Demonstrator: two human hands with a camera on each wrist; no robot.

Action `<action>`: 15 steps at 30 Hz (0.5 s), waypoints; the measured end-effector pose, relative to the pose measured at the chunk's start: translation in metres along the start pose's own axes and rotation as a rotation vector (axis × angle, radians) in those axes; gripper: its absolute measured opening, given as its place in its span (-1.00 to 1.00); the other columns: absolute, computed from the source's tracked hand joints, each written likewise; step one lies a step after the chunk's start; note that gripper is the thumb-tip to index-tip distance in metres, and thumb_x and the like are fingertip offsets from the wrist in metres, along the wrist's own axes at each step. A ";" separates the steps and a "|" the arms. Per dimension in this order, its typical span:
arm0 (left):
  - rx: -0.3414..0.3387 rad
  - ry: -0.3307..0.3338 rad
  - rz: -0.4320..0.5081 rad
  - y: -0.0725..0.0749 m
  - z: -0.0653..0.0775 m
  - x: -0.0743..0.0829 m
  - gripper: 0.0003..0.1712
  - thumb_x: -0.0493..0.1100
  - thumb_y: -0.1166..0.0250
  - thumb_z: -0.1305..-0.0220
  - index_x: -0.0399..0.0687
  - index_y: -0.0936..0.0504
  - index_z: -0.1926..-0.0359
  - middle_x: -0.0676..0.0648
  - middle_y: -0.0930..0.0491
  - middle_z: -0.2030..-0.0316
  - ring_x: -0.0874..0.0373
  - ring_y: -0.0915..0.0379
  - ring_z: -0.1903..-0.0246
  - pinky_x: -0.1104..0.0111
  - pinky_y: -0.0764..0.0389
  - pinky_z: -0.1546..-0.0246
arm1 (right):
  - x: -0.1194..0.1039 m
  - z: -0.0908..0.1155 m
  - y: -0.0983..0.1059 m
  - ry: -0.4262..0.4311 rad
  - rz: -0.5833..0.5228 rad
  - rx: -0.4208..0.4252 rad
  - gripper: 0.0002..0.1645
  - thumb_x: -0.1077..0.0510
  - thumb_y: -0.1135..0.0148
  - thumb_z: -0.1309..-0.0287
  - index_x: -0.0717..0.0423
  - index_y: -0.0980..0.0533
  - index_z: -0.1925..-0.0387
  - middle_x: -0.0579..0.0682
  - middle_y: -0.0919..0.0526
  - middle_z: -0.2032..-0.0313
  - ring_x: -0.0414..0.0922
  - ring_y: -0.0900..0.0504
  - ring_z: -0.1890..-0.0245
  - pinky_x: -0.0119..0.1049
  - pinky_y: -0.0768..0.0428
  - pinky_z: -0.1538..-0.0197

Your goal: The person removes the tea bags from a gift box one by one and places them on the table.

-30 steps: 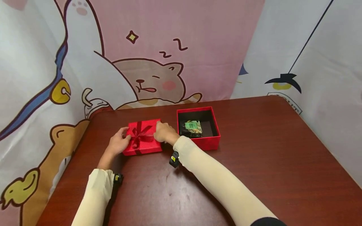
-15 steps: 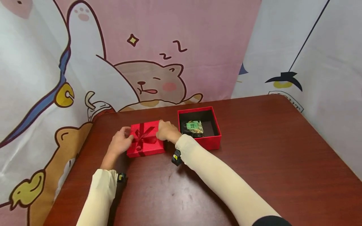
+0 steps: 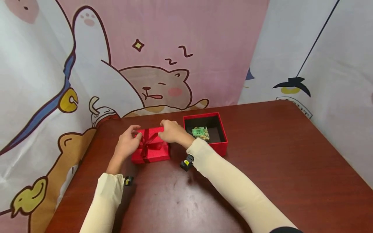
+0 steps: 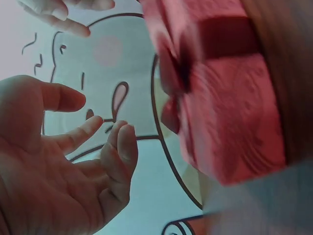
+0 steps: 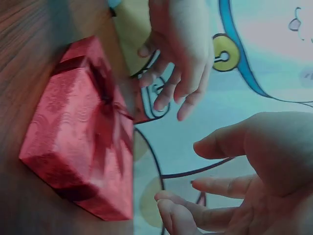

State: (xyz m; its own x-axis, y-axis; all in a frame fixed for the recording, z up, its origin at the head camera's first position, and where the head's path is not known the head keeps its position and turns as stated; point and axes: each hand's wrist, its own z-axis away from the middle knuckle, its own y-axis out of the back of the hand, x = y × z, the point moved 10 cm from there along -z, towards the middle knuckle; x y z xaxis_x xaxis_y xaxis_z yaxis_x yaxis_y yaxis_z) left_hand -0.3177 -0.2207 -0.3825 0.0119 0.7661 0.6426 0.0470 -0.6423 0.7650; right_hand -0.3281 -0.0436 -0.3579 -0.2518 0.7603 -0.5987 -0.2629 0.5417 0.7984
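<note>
A red gift box lid [image 3: 155,154] with a dark red ribbon bow lies flat on the table, left of the open box. My left hand [image 3: 127,142] hovers just off its left side, fingers loosely bent and holding nothing. Over its right far corner is my right hand [image 3: 174,132], also holding nothing. Both wrist views show a gap between the hands and the lid [image 5: 68,127]. The red box [image 3: 220,149], black inside, stands to the right, partly behind my right forearm. Several stacked green and black packets [image 3: 200,132] lie in its left part.
The brown wooden table [image 3: 276,161] extends to the right and toward me. A cartoon-printed curtain [image 3: 221,48] hangs behind and along both sides. Small black cameras [image 3: 186,162] are worn at my wrists.
Both hands have come off the lid: the fingers that gripped its two sides are now raised and apart from it. The lid and box keep their places on the table.
</note>
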 end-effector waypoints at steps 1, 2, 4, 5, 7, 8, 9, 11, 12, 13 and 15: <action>0.004 -0.004 0.009 -0.001 0.001 0.003 -0.53 -0.08 -0.03 -0.44 -0.02 -0.40 -0.31 -0.25 -0.55 -0.11 -0.10 -0.56 0.07 0.03 -0.52 0.09 | 0.000 0.002 0.003 0.005 0.001 0.008 -0.45 0.03 -0.16 -0.27 0.09 -0.45 -0.26 0.01 -0.64 -0.05 -0.05 -0.60 0.03 -0.12 -0.57 0.05; 0.008 -0.010 0.015 -0.001 0.001 0.006 -0.54 -0.08 -0.03 -0.44 -0.02 -0.41 -0.31 -0.24 -0.56 -0.11 -0.10 -0.56 0.07 0.03 -0.51 0.09 | -0.001 0.005 0.007 0.011 -0.001 0.013 -0.45 0.02 -0.17 -0.28 0.08 -0.45 -0.26 0.01 -0.63 -0.08 -0.05 -0.61 0.02 -0.12 -0.57 0.05; 0.016 -0.025 0.017 -0.002 0.000 0.012 -0.55 -0.07 -0.03 -0.44 0.00 -0.42 -0.30 -0.23 -0.56 -0.10 -0.10 -0.54 0.08 0.03 -0.48 0.10 | 0.000 0.009 0.014 0.025 -0.010 0.025 -0.46 0.02 -0.17 -0.29 0.09 -0.45 -0.26 0.02 -0.64 -0.04 -0.05 -0.61 0.07 -0.13 -0.57 0.07; 0.019 -0.029 0.021 -0.003 0.000 0.015 -0.55 -0.06 -0.04 -0.44 0.01 -0.43 -0.29 -0.22 -0.57 -0.10 -0.10 -0.54 0.10 0.03 -0.48 0.11 | 0.001 0.011 0.018 0.034 -0.013 0.034 -0.46 0.03 -0.17 -0.29 0.10 -0.45 -0.25 0.03 -0.64 -0.03 -0.06 -0.62 0.08 -0.14 -0.57 0.07; 0.018 -0.042 0.030 -0.005 -0.002 0.022 -0.56 -0.05 -0.06 -0.43 0.04 -0.44 -0.28 -0.20 -0.57 -0.09 -0.09 -0.54 0.09 0.02 -0.47 0.09 | 0.003 0.014 0.027 0.046 -0.017 0.053 -0.46 0.03 -0.18 -0.29 0.13 -0.45 -0.25 0.03 -0.64 -0.02 -0.07 -0.61 0.08 -0.14 -0.57 0.06; 0.016 -0.048 0.038 -0.006 -0.003 0.025 -0.57 -0.04 -0.07 -0.43 0.05 -0.44 -0.27 -0.19 -0.58 -0.08 -0.09 -0.54 0.08 0.01 -0.46 0.09 | 0.005 0.016 0.030 0.052 -0.026 0.058 -0.45 0.03 -0.18 -0.29 0.15 -0.44 -0.25 0.05 -0.64 0.00 -0.06 -0.60 0.09 -0.14 -0.57 0.06; 0.014 -0.056 0.045 -0.007 -0.003 0.028 -0.57 -0.04 -0.07 -0.43 0.05 -0.44 -0.27 -0.19 -0.58 -0.08 -0.09 -0.54 0.08 0.01 -0.46 0.08 | 0.007 0.017 0.034 0.055 -0.037 0.065 -0.45 0.04 -0.19 -0.29 0.16 -0.44 -0.25 0.08 -0.65 0.02 -0.05 -0.60 0.09 -0.14 -0.57 0.05; 0.014 -0.072 0.061 -0.010 -0.004 0.036 -0.58 -0.04 -0.08 -0.43 0.04 -0.46 -0.25 -0.19 -0.59 -0.06 -0.10 -0.53 0.04 -0.01 -0.45 0.05 | 0.013 0.020 0.041 0.054 -0.053 0.077 -0.44 0.05 -0.20 -0.28 0.17 -0.44 -0.26 0.11 -0.65 0.03 -0.04 -0.60 0.07 -0.12 -0.57 0.03; 0.012 -0.080 0.072 -0.011 -0.005 0.039 -0.59 -0.05 -0.09 -0.43 0.04 -0.46 -0.25 -0.20 -0.60 -0.05 -0.10 -0.53 0.02 -0.01 -0.45 0.03 | 0.016 0.021 0.044 0.050 -0.063 0.080 -0.42 0.05 -0.20 -0.28 0.16 -0.43 -0.28 0.12 -0.65 0.04 -0.03 -0.60 0.07 -0.11 -0.57 0.03; 0.013 -0.087 0.077 -0.013 -0.005 0.043 -0.59 -0.05 -0.09 -0.43 0.04 -0.47 -0.24 -0.19 -0.61 -0.04 -0.11 -0.52 0.02 -0.02 -0.45 0.03 | 0.020 0.023 0.047 0.045 -0.074 0.084 -0.41 0.05 -0.20 -0.28 0.15 -0.41 -0.30 0.14 -0.65 0.04 -0.02 -0.61 0.06 -0.09 -0.58 0.03; 0.011 -0.099 0.080 -0.017 -0.004 0.050 -0.59 -0.05 -0.10 -0.42 0.05 -0.47 -0.24 -0.18 -0.62 -0.03 -0.10 -0.53 0.02 -0.02 -0.45 0.03 | 0.027 0.026 0.052 0.033 -0.092 0.087 -0.37 0.05 -0.21 -0.28 0.12 -0.37 -0.34 0.18 -0.65 0.02 0.00 -0.62 0.06 -0.07 -0.58 0.03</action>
State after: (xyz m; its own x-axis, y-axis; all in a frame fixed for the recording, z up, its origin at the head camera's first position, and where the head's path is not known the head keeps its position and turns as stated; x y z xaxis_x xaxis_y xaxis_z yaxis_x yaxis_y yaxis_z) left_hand -0.3221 -0.1714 -0.3627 0.1149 0.7108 0.6939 0.0530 -0.7019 0.7103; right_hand -0.3243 0.0143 -0.3310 -0.2613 0.6942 -0.6706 -0.2048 0.6391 0.7414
